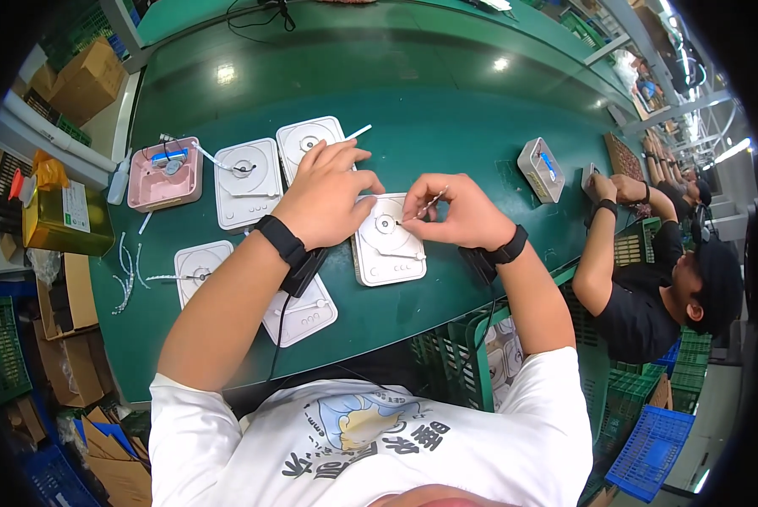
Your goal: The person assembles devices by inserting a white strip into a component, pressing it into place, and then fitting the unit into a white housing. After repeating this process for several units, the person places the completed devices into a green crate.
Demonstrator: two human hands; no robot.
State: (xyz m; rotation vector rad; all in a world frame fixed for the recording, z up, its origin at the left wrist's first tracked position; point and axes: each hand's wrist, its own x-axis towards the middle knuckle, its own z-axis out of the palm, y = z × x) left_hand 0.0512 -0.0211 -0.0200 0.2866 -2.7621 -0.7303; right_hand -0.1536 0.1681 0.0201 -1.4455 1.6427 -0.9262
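A white record-player-shaped casing, with a round disc, a small centre hub and a moulded arm, lies flat on the green table. My right hand is over its right side, thumb and fingertips pinched on a thin whitish cord close to the hub. My left hand is spread, palm down, with its thumb and fingertips near the casing's upper left edge. Its fingers partly cover another white casing behind. Whether the left fingertips press on the front casing cannot be made out.
More white casings lie to the left, some under my left forearm. A pink open housing with a blue part, loose white cords and a yellow-green can stand farther left. At right are an open white housing and a co-worker.
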